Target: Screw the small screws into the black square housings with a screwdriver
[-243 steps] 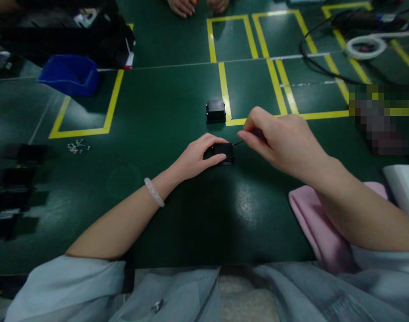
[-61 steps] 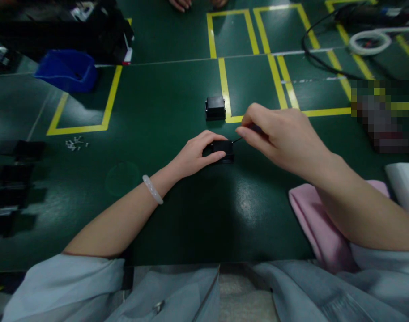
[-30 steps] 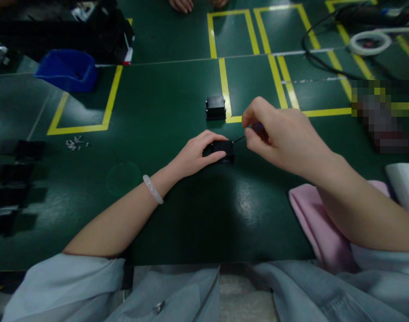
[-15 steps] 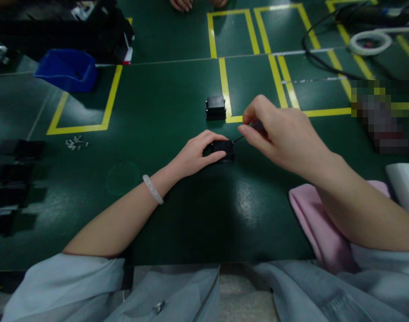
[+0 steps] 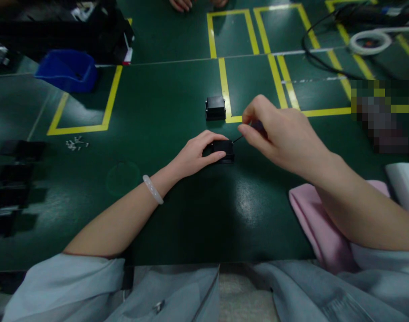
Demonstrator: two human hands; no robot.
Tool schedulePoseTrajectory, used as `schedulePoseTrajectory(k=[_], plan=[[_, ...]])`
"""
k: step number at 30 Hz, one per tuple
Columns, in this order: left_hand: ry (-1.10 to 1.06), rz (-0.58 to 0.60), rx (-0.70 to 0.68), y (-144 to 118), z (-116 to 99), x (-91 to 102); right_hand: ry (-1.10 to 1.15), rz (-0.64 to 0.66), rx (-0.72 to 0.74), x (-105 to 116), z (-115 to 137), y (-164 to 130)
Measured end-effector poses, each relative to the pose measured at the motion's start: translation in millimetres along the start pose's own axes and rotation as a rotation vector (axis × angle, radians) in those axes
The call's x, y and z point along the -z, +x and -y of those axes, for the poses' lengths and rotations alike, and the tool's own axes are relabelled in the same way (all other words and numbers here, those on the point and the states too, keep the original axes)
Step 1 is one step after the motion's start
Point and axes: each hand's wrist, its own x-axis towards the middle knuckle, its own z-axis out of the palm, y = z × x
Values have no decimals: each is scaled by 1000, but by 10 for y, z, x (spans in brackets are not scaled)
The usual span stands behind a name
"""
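Note:
My left hand (image 5: 199, 154) grips a small black box-shaped part (image 5: 224, 147) on the green table, thumb on the near side and fingers on the far side. In my right hand (image 5: 268, 127) is a screwdriver (image 5: 238, 138), its handle mostly hidden in my closed fingers. The thin shaft slants down to the left, and its tip meets the right end of the part, where a small screw seems to sit. Just beyond stands a second black part (image 5: 215, 108) of similar shape. Left of my left hand lies a small pile of screws (image 5: 77, 143).
Several black parts (image 5: 11, 197) stand at the left. A blue bin (image 5: 68, 70) is at the upper left before dark equipment (image 5: 90, 36). A pink cloth (image 5: 308, 210) lies under my right forearm. At the top, another person's hand (image 5: 181, 4) shows; a cable and white ring (image 5: 370, 43) lie upper right.

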Motion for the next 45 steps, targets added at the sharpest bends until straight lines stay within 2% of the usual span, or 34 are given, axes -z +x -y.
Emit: schedulePoseTrajectory(k=[8, 16, 22, 30, 37, 45], plan=[[-36, -4, -32, -5, -16, 8, 35, 2, -30, 3, 17, -10], [-35, -10, -26, -5, -21, 10, -23, 1, 19, -8, -9, -9], [-39, 0, -20, 0, -13, 11, 10, -3, -23, 1, 17, -12], [-41, -9, -38, 5, 14, 5, -65, -1, 6, -15, 3, -14], [-37, -12, -36, 2, 9, 9, 11, -12, -6, -20, 7, -10], [-28, -12, -32, 4, -10, 14, -41, -31, 46, -33, -18, -18]])
